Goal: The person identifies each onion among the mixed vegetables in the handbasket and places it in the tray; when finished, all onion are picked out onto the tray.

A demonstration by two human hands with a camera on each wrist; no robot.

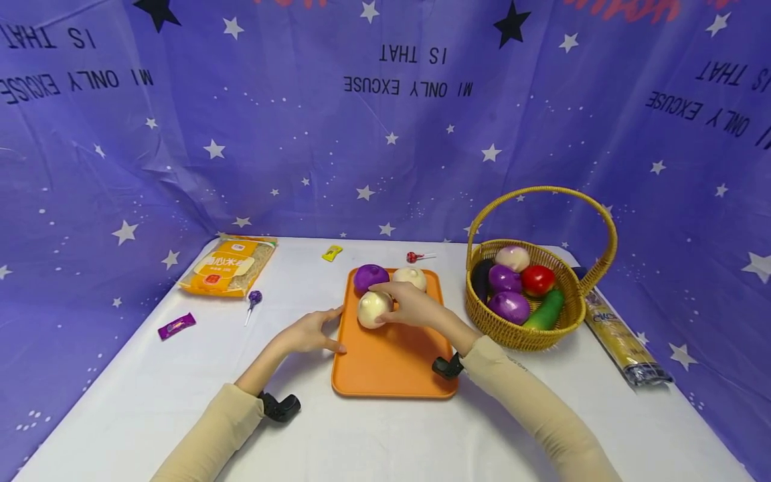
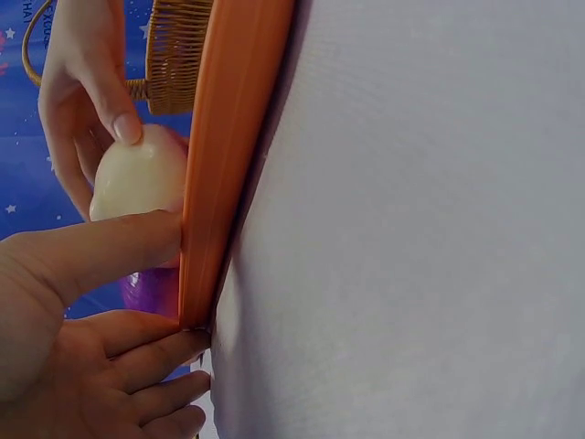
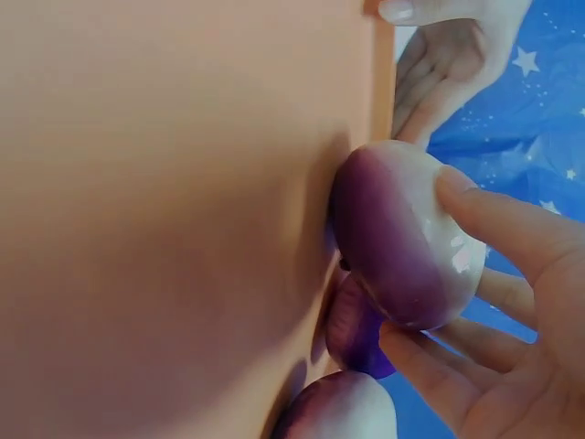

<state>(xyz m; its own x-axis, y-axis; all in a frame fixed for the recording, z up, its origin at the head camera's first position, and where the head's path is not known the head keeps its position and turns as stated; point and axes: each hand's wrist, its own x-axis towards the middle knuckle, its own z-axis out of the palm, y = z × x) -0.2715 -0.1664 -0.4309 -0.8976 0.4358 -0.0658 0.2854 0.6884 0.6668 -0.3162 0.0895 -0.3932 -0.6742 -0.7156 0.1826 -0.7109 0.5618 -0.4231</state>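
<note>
An orange tray (image 1: 391, 365) lies flat on the white table. My right hand (image 1: 394, 302) grips a pale round turnip (image 1: 371, 309) that rests on the tray's far left part. The right wrist view shows that turnip (image 3: 402, 233) half purple, half white, with fingers curled round it. Behind it on the tray sit a purple onion (image 1: 370, 276) and another pale turnip (image 1: 410, 276). My left hand (image 1: 325, 329) lies on the table against the tray's left rim (image 2: 228, 137), thumb (image 2: 101, 256) and fingers straight and touching the rim.
A wicker basket (image 1: 524, 335) of vegetables stands right of the tray. A noodle pack (image 1: 620, 338) lies beyond it. On the left are a rice bag (image 1: 229, 266), a purple candy (image 1: 177, 326) and a purple lollipop (image 1: 254, 298). A yellow candy (image 1: 332, 252) and a red lollipop (image 1: 415, 256) lie behind the tray.
</note>
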